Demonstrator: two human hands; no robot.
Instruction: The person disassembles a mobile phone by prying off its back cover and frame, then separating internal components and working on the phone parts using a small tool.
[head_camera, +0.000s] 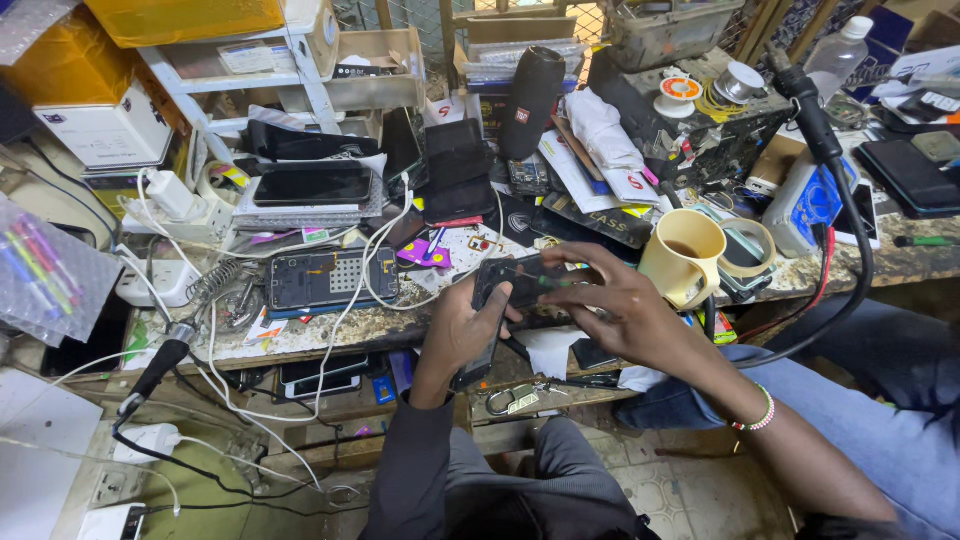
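Gripping a dark phone (520, 283) at its lower left edge, the left hand (462, 330) is closed around it, thumb across the side, and holds it just above the counter (330, 335) edge. The right hand (620, 305) lies over the phone's right end, its fingers (575, 262) curled down onto the opened back; they pinch a thin green-handled tool (548, 282) that lies across the phone. A beaded bracelet (757, 412) circles the right wrist.

Below the counter edge, a padlock (510, 400) hangs near the person's knees, and a white power strip (150, 440) sits low on the left with cables trailing from it.

On the counter left of the hands lies an opened phone frame (330, 277), white cables looped over it. A soldering iron (160, 365) with a black grip hangs off the counter's near left edge. Just right of the right hand stands a cream mug (685, 258), with a tape roll (750, 245) touching it on the far side.

Farther back, a black phone (310, 185) rests on a stack at the left, and a dark cylindrical speaker (530, 100) stands upright at centre. A black hose (835, 170) arcs down the right side past a blue-and-white device (808, 205). At the far right stands a clear bottle (835, 55).
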